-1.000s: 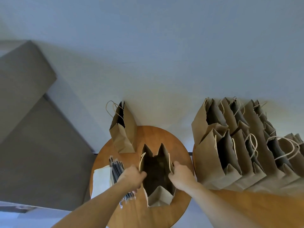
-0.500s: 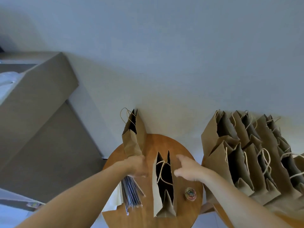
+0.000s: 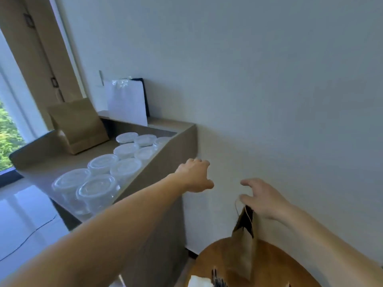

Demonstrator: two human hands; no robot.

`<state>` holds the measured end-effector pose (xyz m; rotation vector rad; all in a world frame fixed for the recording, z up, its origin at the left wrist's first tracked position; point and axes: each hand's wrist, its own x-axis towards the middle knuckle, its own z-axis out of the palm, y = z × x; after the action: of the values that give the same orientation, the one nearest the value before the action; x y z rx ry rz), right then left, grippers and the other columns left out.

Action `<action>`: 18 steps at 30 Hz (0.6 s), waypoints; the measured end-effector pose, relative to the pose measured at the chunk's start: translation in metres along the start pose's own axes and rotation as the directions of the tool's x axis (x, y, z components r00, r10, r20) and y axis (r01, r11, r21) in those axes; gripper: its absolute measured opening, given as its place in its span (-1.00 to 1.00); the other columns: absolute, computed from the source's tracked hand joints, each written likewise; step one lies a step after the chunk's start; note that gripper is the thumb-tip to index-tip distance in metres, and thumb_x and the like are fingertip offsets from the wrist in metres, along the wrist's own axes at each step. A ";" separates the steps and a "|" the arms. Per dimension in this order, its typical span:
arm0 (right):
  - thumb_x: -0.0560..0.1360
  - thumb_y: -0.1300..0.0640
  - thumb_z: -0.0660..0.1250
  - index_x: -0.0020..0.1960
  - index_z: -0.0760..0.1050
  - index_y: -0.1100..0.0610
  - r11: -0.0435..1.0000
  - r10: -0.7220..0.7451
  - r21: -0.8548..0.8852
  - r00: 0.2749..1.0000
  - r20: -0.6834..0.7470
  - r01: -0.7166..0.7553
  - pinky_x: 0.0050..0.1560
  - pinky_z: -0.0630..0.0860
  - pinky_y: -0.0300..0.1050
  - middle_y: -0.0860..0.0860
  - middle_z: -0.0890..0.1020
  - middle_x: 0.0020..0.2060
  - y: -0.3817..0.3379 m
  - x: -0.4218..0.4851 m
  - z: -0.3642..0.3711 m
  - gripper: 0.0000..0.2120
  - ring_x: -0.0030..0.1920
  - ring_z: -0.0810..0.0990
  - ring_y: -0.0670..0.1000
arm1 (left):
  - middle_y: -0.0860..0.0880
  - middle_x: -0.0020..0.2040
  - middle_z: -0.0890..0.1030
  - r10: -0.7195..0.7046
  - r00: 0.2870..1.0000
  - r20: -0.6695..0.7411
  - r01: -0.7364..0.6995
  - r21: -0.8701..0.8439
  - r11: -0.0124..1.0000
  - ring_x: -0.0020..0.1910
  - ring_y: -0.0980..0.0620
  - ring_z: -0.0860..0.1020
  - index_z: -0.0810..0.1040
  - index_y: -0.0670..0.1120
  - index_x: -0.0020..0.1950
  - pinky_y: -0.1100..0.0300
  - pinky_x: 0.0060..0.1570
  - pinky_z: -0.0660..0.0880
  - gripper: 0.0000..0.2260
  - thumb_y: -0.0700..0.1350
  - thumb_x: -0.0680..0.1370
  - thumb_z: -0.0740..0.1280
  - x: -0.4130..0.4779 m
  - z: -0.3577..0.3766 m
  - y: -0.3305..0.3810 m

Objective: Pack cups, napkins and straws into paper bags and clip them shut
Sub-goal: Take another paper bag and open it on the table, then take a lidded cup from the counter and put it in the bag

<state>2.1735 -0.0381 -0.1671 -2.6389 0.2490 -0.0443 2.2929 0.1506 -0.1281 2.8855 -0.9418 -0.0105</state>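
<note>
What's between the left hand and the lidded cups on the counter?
Only the counter edge separates the left hand from the cups, seen in the head view.

- I see a bag (image 3: 245,253) of matt brown paper.
- The table (image 3: 275,266) looks like smooth wood.
- The cups (image 3: 96,189) are clear, glossy plastic.
- The floor (image 3: 18,216) shines.

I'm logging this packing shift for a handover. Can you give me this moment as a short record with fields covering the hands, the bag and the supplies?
left hand: open, empty, stretched toward the lidded cups
right hand: fingers spread at the top of the paper bag; contact unclear
paper bag: upright on the round table, mouth open, no clip on it
lidded cups: clear, grouped on the counter
napkins and straws: at the table's near edge, mostly cut off by the frame
also on counter: brown bag
</note>
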 end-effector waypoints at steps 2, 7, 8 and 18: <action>0.60 -0.03 0.26 0.51 0.28 0.08 0.997 -0.070 -0.018 0.997 -0.030 0.070 0.41 0.24 -0.13 0.02 0.34 0.48 -0.038 0.029 -0.006 -0.48 0.45 0.34 0.02 | -0.08 0.41 0.40 -0.044 0.996 -0.082 0.044 -0.009 0.999 0.38 -0.13 0.36 0.33 -0.04 0.46 -0.04 0.24 0.39 -0.41 0.10 0.47 0.34 0.002 -0.029 -0.040; 0.57 -0.02 0.30 0.43 0.40 0.10 0.976 -0.217 -0.051 0.970 -0.112 0.212 0.30 0.33 -0.15 0.05 0.48 0.38 -0.146 0.107 -0.006 -0.53 0.35 0.46 0.05 | -0.07 0.35 0.47 -0.148 0.969 -0.199 0.145 -0.033 0.989 0.30 -0.12 0.43 0.40 -0.02 0.40 -0.02 0.16 0.43 -0.48 0.12 0.48 0.35 0.008 -0.088 -0.157; 0.56 -0.04 0.31 0.42 0.41 0.09 0.971 -0.238 -0.062 0.964 -0.119 0.232 0.29 0.34 -0.14 0.05 0.49 0.36 -0.168 0.124 -0.002 -0.54 0.33 0.47 0.05 | -0.07 0.35 0.47 -0.176 0.964 -0.201 0.169 -0.056 0.984 0.28 -0.11 0.43 0.40 -0.03 0.39 -0.02 0.17 0.46 -0.48 0.12 0.48 0.36 0.010 -0.095 -0.183; 0.49 -0.09 0.32 0.36 0.41 0.06 0.955 -0.245 -0.156 0.968 0.053 0.250 0.13 0.47 -0.02 0.04 0.49 0.32 -0.325 0.282 0.070 -0.51 0.22 0.51 0.09 | -0.05 0.45 0.36 -0.338 0.933 -0.125 0.326 -0.104 0.940 0.37 -0.09 0.38 0.22 -0.01 0.55 0.03 0.21 0.42 -0.34 0.16 0.52 0.35 0.037 -0.100 -0.371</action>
<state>2.5108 0.2240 -0.0792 -2.8155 -0.0956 -0.0658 2.5446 0.4366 -0.0658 2.8845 -0.4109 0.1236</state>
